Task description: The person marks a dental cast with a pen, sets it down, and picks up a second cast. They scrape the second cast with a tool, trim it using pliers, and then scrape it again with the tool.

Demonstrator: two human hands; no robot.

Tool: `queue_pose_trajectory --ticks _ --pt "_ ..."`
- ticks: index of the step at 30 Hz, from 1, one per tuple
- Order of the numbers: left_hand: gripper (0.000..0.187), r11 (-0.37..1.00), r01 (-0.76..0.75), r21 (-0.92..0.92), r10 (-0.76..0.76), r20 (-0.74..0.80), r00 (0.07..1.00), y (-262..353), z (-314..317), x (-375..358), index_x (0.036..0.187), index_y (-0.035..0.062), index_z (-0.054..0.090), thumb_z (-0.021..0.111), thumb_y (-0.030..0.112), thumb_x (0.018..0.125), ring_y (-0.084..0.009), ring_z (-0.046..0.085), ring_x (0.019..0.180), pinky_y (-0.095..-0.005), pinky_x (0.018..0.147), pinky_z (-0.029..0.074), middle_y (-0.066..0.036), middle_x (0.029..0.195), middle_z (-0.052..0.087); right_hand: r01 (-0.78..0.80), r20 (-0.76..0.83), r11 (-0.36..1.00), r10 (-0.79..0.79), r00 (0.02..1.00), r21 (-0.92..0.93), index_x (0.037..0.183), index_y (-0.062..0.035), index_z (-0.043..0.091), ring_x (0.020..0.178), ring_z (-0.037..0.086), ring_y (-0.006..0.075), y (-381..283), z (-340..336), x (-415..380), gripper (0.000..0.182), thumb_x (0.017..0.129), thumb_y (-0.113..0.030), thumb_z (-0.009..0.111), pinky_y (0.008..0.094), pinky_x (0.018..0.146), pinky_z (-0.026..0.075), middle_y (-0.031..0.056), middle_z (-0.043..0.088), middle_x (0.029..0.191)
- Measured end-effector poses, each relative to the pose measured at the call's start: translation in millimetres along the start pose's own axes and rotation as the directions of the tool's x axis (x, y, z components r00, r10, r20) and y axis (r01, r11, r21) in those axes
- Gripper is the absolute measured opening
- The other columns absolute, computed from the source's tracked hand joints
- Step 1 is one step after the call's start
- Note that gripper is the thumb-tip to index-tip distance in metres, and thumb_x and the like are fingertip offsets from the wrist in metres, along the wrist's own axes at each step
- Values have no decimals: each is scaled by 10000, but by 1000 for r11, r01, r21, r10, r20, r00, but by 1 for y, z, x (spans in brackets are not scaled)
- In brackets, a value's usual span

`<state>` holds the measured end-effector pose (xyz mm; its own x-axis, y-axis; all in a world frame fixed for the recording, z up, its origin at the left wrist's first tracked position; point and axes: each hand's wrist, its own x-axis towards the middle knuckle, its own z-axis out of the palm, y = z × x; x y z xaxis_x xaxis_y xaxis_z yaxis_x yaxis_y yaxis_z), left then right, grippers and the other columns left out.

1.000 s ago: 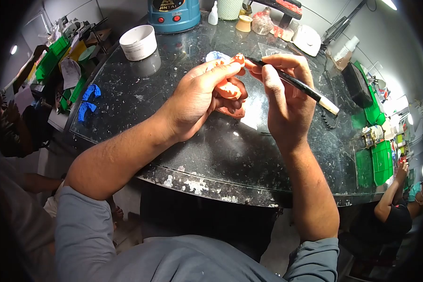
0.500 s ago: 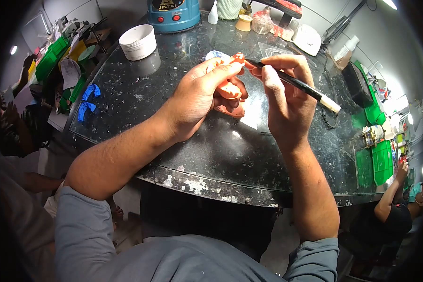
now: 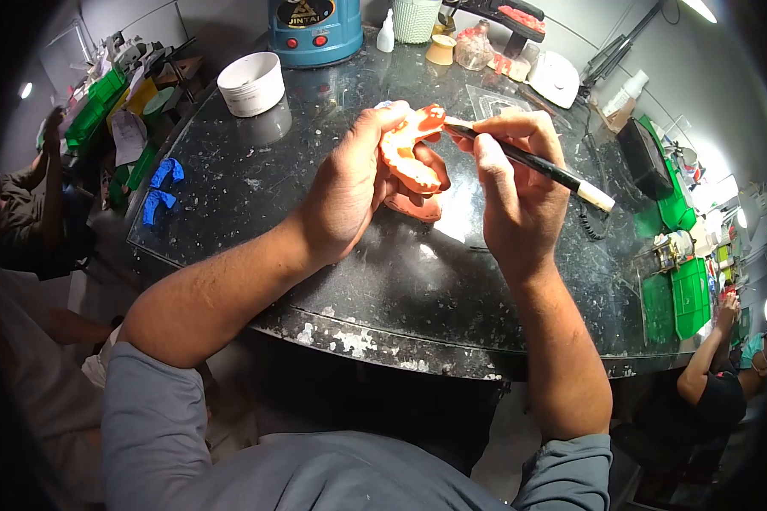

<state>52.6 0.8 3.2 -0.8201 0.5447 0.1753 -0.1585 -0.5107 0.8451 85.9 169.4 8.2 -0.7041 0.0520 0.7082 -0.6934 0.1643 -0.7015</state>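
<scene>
My left hand [image 3: 345, 183] is closed around an orange dental model [image 3: 411, 166], thumb along its upper edge and fingers hidden behind it. The model's curved arch faces up under bright light. In my right hand [image 3: 524, 183] is a black pen-shaped tool [image 3: 541, 163] with a white rear end, pinched between thumb and fingers. Its tip is right at the model's upper right end. Just below the model lies a reddish-pink piece [image 3: 419, 209], partly covered by it. A bit of blue [image 3: 385, 104] shows behind my left thumb.
On the worn black table [image 3: 383, 289] stand a white tub [image 3: 251, 85] and a blue machine [image 3: 315, 38]. Blue scraps [image 3: 160, 192] lie at the left. A clear plate [image 3: 496, 100], a white bottle [image 3: 386, 34] and a black box [image 3: 648, 153] sit farther back. People are at both sides.
My left hand has turned the dental model so more of its arch shows, and the thumb has shifted back. The tool's tip stays close to its upper end.
</scene>
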Motion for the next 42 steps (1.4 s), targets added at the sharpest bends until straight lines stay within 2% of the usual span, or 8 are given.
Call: queue_pose_trajectory --ticks 9,11,19,21,22,24,29,42 --pt "515 991 -19 130 20 0 1000 2 2 -2 1236 -10 516 258 368 1001 -181 630 890 -323 870 487 -122 970 658 -4 6 1000 4 1000 -15 1011 22 569 944 653 159 -2 0 1 126 887 22 596 298 874 552 77 593 978" --pt "511 994 -35 104 32 33 999 0 -2 -2 1251 -15 497 253 350 991 -188 630 908 -329 879 485 -131 989 656 9 20 998 -8 1000 -68 1021 38 543 889 642 177 -5 1 1 112 909 43 532 317 837 527 108 607 962" --pt "496 993 -17 116 6 97 995 -4 -4 -2 1289 -23 445 253 311 976 -228 629 1011 -373 924 489 -152 1108 629 11 -6 999 -11 1000 -43 1018 37 541 901 650 184 -5 2 1 100 919 27 528 323 848 530 117 620 966" --pt "423 984 -66 166 60 38 997 -6 2 -2 1237 33 455 331 352 988 -174 640 871 -308 735 558 -132 1030 631 7 -9 1000 -7 1000 -29 1017 36 540 908 652 187 -6 3 2 97 923 23 524 326 857 531 118 622 962" --pt "423 984 -66 166 60 38 997 -5 1 -3 1237 33 455 331 352 988 -174 640 871 -308 735 558 -132 1030 631 -7 -21 999 8 1000 31 1010 45 530 908 655 178 -7 4 2 96 923 6 541 319 860 551 116 602 959" --pt "438 996 -1 87 -10 132 991 -2 -3 -3 1340 5 386 335 277 1001 -261 637 1030 -407 866 529 -160 1168 601 -21 -33 996 24 999 91 1004 54 520 908 657 170 -7 3 2 109 924 -11 559 311 863 571 114 582 956" --pt "423 998 -24 58 14 169 986 -3 -2 -2 1350 14 378 387 249 998 -265 643 1011 -403 845 547 -158 1175 597 61 -36 998 -62 997 -19 1008 52 531 905 655 156 1 0 4 104 938 -23 546 298 825 579 104 599 941" --pt "423 993 -45 109 27 165 986 0 5 -3 1385 -32 319 341 179 1018 -263 624 1102 -391 952 523 -182 1215 573 -8 -37 1000 7 999 -28 1011 34 559 929 651 143 -3 -1 3 116 916 -30 578 296 895 532 92 623 938"
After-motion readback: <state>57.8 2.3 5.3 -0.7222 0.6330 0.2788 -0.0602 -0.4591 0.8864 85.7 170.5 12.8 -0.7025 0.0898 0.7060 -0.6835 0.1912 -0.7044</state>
